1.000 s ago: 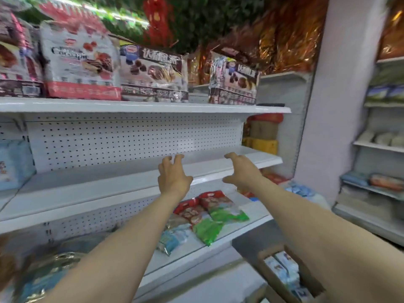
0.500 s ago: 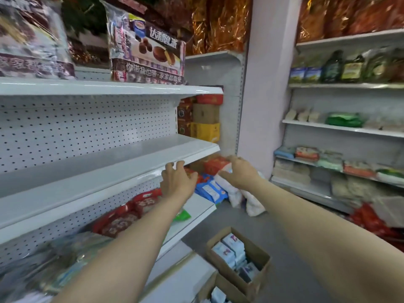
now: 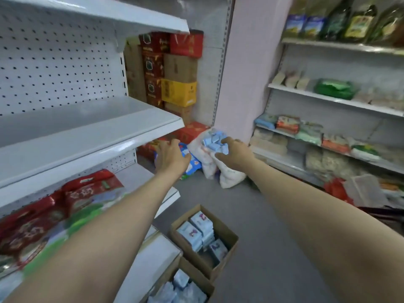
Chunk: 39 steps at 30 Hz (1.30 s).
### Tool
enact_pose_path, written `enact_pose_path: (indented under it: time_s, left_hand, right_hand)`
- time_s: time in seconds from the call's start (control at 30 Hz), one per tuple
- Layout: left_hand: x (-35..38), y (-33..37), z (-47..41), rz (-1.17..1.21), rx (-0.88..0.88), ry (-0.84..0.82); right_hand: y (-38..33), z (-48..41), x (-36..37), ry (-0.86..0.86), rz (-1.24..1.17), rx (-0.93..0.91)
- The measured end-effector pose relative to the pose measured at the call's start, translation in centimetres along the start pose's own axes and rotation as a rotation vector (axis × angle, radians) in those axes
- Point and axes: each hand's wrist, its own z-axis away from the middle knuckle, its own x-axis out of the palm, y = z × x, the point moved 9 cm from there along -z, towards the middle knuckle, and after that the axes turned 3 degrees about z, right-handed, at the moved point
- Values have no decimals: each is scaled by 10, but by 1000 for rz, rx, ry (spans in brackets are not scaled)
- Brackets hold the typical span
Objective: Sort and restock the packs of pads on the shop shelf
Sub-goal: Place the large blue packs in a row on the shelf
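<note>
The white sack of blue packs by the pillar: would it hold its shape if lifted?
Probably not: the white sack slumps in creases on the floor, so it looks soft and would likely sag. Its mouth gapes with blue packs heaped at the top, so some might spill if it tips.

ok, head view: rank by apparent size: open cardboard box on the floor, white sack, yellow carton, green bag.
1. open cardboard box, though it is nearest the camera, so its lead is unsure
2. white sack
3. yellow carton and green bag look alike; unranked
</note>
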Motion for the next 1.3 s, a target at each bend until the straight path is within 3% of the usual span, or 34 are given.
enact_pose_path:
  time_s: [0.27, 0.43, 0.8, 1.03, 1.2, 1.3]
  left_hand:
    - [126, -21, -72, 14, -171, -27]
    - [208, -51, -101, 13, -406, 4]
    - [390, -151, -65, 39, -853, -82]
    - [527, -247, -12, 181, -1100, -154]
    - [631, -322, 27, 353, -1255, -152]
    - [686, -360, 49, 594, -1501, -7]
  right_hand:
    - [77, -143, 88, -170, -8, -115]
    - [124, -230, 151, -342, 45, -227]
    - [234, -278, 343, -795, 81, -219]
    - [308, -251, 524, -974, -82, -5]
    - [351, -237, 636, -1046, -371, 384]
    - [371, -230, 696, -1041, -559, 608]
